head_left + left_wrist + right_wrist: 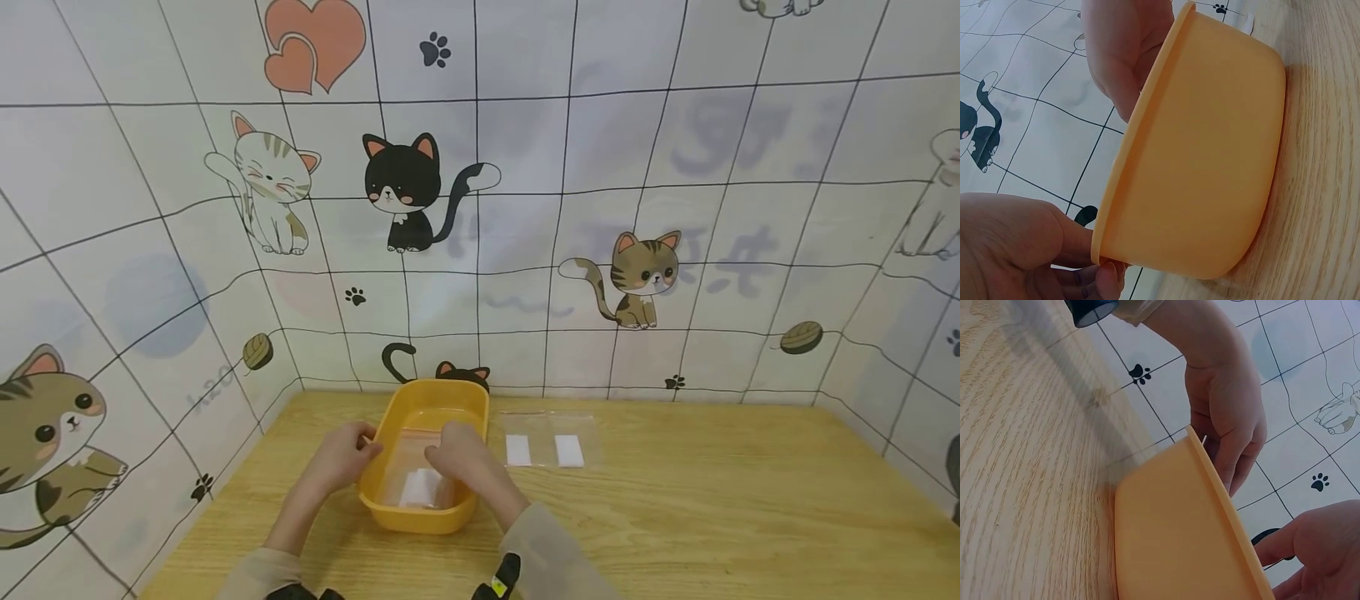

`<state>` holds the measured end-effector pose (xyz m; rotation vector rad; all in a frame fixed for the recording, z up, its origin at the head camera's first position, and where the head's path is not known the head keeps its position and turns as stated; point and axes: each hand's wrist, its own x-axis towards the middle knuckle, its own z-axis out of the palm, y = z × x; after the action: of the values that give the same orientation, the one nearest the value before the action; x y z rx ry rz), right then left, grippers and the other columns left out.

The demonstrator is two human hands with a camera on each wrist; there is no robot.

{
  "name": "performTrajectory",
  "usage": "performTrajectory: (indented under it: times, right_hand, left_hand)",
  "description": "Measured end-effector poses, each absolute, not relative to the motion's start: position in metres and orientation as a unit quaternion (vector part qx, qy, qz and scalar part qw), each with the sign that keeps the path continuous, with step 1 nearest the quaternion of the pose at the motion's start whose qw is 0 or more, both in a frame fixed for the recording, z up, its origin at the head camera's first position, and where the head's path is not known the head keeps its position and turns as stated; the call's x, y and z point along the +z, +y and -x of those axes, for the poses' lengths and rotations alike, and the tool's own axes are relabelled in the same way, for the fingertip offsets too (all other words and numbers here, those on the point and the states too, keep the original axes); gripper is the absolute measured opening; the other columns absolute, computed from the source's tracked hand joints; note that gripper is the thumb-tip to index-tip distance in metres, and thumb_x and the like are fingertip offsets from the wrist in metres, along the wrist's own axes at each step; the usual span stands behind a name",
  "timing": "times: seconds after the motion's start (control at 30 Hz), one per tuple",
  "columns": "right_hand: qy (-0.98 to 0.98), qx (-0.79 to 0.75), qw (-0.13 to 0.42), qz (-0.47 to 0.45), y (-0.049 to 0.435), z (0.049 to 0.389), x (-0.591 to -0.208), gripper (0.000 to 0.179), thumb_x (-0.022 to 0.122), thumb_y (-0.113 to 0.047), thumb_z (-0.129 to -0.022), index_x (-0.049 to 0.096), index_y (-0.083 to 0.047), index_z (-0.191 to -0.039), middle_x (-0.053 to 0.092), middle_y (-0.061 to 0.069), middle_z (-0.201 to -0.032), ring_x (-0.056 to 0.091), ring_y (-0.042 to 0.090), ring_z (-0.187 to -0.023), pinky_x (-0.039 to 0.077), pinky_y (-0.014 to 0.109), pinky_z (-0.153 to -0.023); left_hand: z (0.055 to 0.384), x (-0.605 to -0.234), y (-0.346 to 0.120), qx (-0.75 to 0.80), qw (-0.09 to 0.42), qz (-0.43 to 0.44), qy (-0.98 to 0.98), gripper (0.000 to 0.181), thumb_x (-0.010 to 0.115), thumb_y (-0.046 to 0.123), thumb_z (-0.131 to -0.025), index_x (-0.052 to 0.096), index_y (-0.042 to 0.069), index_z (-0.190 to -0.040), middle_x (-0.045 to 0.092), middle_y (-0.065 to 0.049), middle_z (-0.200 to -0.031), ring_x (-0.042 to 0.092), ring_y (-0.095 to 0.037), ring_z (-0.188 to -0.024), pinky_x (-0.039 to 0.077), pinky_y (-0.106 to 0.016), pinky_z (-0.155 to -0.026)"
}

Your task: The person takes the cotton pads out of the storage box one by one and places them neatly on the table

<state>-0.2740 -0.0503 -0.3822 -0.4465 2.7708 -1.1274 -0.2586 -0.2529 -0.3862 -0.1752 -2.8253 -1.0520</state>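
Note:
A yellow plastic basin (420, 523) sits on the wooden table. My left hand (341, 458) grips its left rim, fingers curled over the edge; the left wrist view shows the thumb (1109, 280) against the outside wall. My right hand (465, 454) reaches in over the right rim with curled fingers, pinching a clear zip bag (397, 475) at its right side; the fingertips are partly hidden. Folded white pieces (422, 487) show through that bag, near the front end. From the right wrist view, the basin's wall hides the bag and the right hand's (1322, 550) fingertips.
Right of the basin, clear zip bags (540, 425) lie flat on the table (712, 492), with white rectangles (568, 451) showing inside. A white grid-patterned sheet (525, 225) with cartoon cats rises behind the table and along both sides.

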Motion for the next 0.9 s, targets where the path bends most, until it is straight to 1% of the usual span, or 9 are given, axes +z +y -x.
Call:
performTrajectory:
  times: [0.17, 0.4, 0.63, 0.8, 0.9]
  right_hand:
    - [0.917, -0.368, 0.049, 0.146, -0.0513, 0.2727, -0.3819, 0.039, 0.061, -0.011, -0.091, 0.04, -0.011, -0.058, 0.032, -0.002, -0.054, 0.032, 0.011, -0.044, 0.026, 0.023, -0.043]
    - [0.923, -0.358, 0.055, 0.129, -0.0535, 0.2722, -0.3826, 0.039, 0.061, -0.011, -0.092, 0.041, -0.011, -0.058, 0.034, -0.001, -0.052, 0.033, 0.011, -0.044, 0.026, 0.023, -0.042]
    - [0.924, -0.358, 0.06, 0.116, -0.0542, 0.2711, -0.3803, 0.036, 0.061, -0.012, -0.092, 0.044, -0.01, -0.06, 0.038, 0.001, -0.055, 0.038, 0.013, -0.046, 0.029, 0.024, -0.044]
    - [0.92, -0.37, 0.049, 0.114, -0.0546, 0.2714, -0.38, 0.039, 0.06, -0.01, -0.092, 0.041, -0.011, -0.058, 0.034, -0.001, -0.053, 0.033, 0.012, -0.044, 0.027, 0.024, -0.043]
    - [0.915, -0.385, 0.047, 0.107, -0.0553, 0.2723, -0.3814, 0.037, 0.059, -0.009, -0.093, 0.042, -0.01, -0.06, 0.034, -0.001, -0.054, 0.032, 0.011, -0.044, 0.027, 0.023, -0.043]
  left_hand:
    - [0.2599, -0.3865, -0.2523, -0.348, 0.059, 0.056, -0.934, 0.015, 0.065, 0.001, -0.093, 0.067, -0.009, -0.104, 0.063, -0.008, -0.078, 0.059, -0.018, -0.068, 0.053, -0.033, -0.06]
    - [0.2598, -0.3862, -0.2523, -0.344, 0.053, 0.051, -0.936, 0.016, 0.065, 0.002, -0.094, 0.066, -0.009, -0.106, 0.064, -0.008, -0.08, 0.06, -0.018, -0.069, 0.053, -0.033, -0.061]
    - [0.2601, -0.3868, -0.2522, -0.344, 0.057, 0.052, -0.936, 0.015, 0.065, 0.002, -0.094, 0.066, -0.009, -0.105, 0.063, -0.007, -0.079, 0.059, -0.017, -0.069, 0.052, -0.033, -0.06]
    - [0.2597, -0.3864, -0.2519, -0.344, 0.057, 0.053, -0.936, 0.015, 0.065, 0.001, -0.094, 0.066, -0.009, -0.104, 0.063, -0.008, -0.078, 0.059, -0.017, -0.068, 0.052, -0.033, -0.06]
    - [0.2595, -0.3859, -0.2518, -0.345, 0.058, 0.054, -0.935, 0.015, 0.065, 0.001, -0.093, 0.066, -0.009, -0.104, 0.063, -0.008, -0.078, 0.059, -0.018, -0.068, 0.053, -0.033, -0.059]
